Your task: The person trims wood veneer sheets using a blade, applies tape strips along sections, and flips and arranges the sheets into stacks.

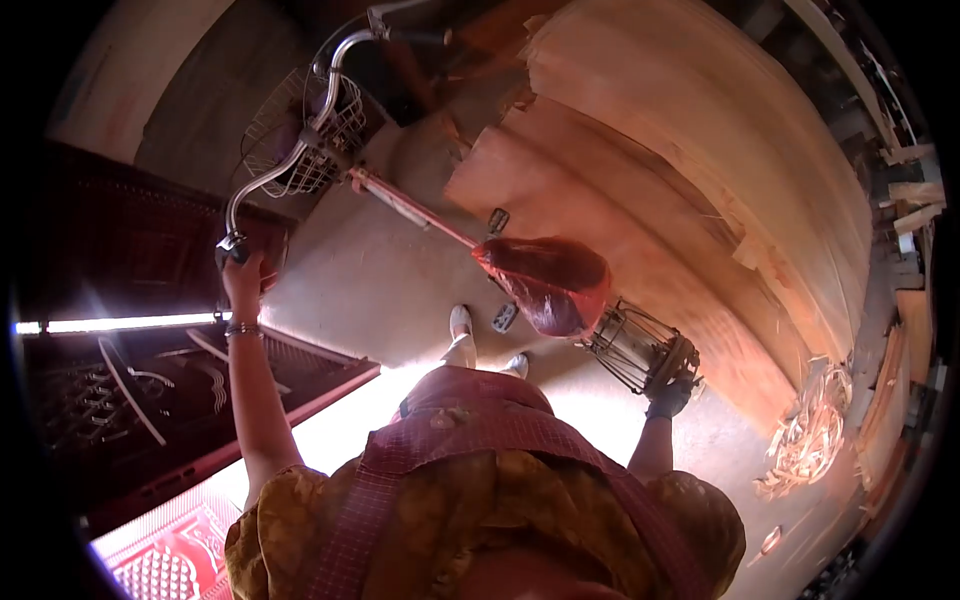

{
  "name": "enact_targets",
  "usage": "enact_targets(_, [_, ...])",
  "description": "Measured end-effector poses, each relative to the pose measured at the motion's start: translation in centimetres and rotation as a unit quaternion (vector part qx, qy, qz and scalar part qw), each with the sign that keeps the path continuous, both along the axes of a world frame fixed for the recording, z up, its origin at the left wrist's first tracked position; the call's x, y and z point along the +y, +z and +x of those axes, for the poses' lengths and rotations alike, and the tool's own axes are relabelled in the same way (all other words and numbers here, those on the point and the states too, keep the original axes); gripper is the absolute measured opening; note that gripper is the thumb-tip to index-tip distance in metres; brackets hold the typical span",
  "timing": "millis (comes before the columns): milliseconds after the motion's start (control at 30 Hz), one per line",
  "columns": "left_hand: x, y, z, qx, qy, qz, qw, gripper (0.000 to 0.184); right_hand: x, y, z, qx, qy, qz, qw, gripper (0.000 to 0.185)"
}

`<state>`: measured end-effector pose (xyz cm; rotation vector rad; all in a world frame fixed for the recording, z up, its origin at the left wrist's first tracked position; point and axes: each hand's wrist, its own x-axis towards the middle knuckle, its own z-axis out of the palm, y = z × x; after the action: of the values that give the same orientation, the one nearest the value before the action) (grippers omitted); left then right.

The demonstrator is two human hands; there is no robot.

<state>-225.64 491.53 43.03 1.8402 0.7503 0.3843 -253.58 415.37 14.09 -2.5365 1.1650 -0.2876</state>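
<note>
A bicycle with a pinkish-red frame stands in front of me, its front end toward the upper left. My left hand is closed around the near grip of the silver handlebar. My right hand, which looks dark-gloved, is closed on the end of the metal rear rack. Between my hands is the saddle, wrapped in shiny reddish plastic. A wire basket hangs at the handlebar with a purplish thing inside. Two pedals show, one pedal close to my feet.
Large stacked sheets of thin wood lie along the right side. A heap of wood strips lies at their near end. At left are dark red ornate door panels, with bright light on the floor near my shoes.
</note>
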Motion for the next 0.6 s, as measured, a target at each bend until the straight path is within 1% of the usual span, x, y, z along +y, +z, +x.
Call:
enact_targets(33, [-0.3,-0.8,-0.5,-0.021,-0.024,-0.027,0.999,0.019,-2.4,-4.6,-1.5,-0.140,-0.015,0.121,0.983,0.043])
enact_targets(67, [-1.0,-1.4,-1.0,-0.044,-0.048,-0.056,0.996,0.019,-1.8,-2.5,-0.9,0.036,-0.062,0.085,0.994,0.044])
enact_targets(100, [-1.8,-2.0,-1.3,-0.042,-0.028,-0.049,0.998,0.019,-1.2,-0.3,-0.1,0.225,-0.079,0.052,0.970,0.046])
enact_targets(133, [-2.9,-2.1,-1.2,-0.040,-0.008,-0.044,0.998,0.019,-1.2,-0.5,-0.4,0.046,-0.116,0.135,0.983,0.039])
enact_targets(167, [-2.6,-3.2,-1.1,-0.044,-0.006,-0.035,0.998,0.018,-1.9,-2.7,-0.8,-0.135,-0.146,0.213,0.957,0.035])
enact_targets(233, [-3.3,-3.6,-1.1,-0.046,0.006,-0.051,0.998,0.017,-2.9,-3.9,-1.3,-0.244,-0.196,0.291,0.904,0.033])
enact_targets(267, [-3.9,-3.2,-1.1,-0.039,0.014,-0.052,0.998,0.017,-2.6,-3.2,-1.1,-0.300,-0.221,0.323,0.870,0.033])
enact_targets(333, [-4.6,-1.9,-1.5,-0.031,0.026,-0.051,0.998,0.017,-2.1,-1.9,-1.7,-0.335,-0.264,0.446,0.787,0.037])
enact_targets(367, [-5.2,-1.5,-1.3,-0.026,0.029,-0.051,0.998,0.016,-2.3,-1.6,-1.7,-0.380,-0.237,0.495,0.745,0.045])
enact_targets(467, [-4.8,-1.3,-1.3,-0.008,0.038,-0.039,0.998,0.017,-0.7,0.6,-1.7,-0.389,-0.298,0.519,0.700,0.054])
enact_targets(500, [-4.5,-1.3,-1.4,0.001,0.041,-0.041,0.998,0.017,0.0,1.4,-1.6,-0.412,-0.297,0.530,0.679,0.061])
enact_targets(600, [-4.0,-1.7,-0.8,0.036,0.056,-0.043,0.997,0.016,0.7,2.9,-0.9,-0.401,-0.337,0.515,0.679,0.068])
